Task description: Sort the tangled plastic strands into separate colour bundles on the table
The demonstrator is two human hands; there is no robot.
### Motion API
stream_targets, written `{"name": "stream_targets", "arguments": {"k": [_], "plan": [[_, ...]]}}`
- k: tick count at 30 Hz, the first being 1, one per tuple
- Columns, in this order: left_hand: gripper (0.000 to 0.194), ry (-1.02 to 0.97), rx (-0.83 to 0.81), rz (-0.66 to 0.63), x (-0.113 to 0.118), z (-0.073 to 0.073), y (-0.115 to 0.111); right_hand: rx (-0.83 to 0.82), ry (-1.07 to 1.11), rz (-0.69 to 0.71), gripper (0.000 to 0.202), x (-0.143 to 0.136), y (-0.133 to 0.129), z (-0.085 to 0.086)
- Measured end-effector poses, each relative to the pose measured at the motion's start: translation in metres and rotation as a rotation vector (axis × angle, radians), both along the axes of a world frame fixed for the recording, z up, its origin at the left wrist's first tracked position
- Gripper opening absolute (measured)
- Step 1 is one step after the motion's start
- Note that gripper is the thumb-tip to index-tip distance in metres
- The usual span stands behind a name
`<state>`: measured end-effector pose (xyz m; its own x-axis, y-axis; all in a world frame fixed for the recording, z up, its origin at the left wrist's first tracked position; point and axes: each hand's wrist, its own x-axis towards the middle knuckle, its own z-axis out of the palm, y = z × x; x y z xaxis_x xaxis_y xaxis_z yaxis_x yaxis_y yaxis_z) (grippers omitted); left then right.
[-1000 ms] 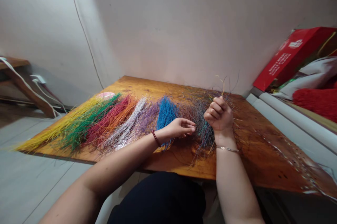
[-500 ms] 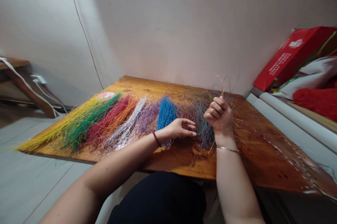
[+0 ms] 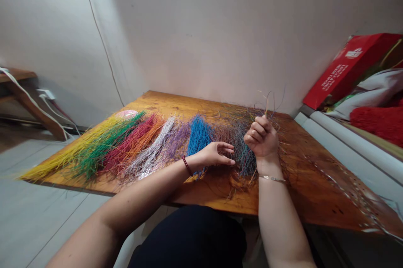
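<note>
My right hand is closed in a fist, raised over the right part of the heap, with several thin coloured wire-like strands sticking up out of its top. My left hand hovers with its fingers apart and nothing visible between them. Beneath and beside it lie a bundle of blue strands and a mixed grey-blue bundle. Further left, bundles of purple, white, orange, crimson, green and yellow strands lie side by side.
The strands rest on a wooden table against a pale wall. A pink round thing sits behind the green strands. On the right are a red box, red fluffy material and a white ledge. Cables hang at the left.
My hands stay almost in place. The strand tips above my right fist have shifted slightly, and my left thumb and fingers look a little further apart.
</note>
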<state>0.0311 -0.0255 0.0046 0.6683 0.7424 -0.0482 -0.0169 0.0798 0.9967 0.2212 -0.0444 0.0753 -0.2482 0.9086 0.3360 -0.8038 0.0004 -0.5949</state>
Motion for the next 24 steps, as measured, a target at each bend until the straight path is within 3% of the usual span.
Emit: {"name": "stream_targets", "arguments": {"k": [8,18,24], "plan": [[0.060,0.032,0.023,0.022,-0.0014,0.0051,-0.0029,-0.028,-0.079,-0.103,0.041,0.0005,-0.0003,0.0003],[0.055,0.091,-0.004,-0.031,-0.0039,0.0076,-0.0021,0.014,-0.071,-0.049,0.042,0.0005,0.0006,-0.0001],[0.046,0.025,0.046,-0.062,-0.0028,0.0088,-0.0044,0.000,-0.074,-0.021,0.042,-0.0005,0.0008,0.0002]]}}
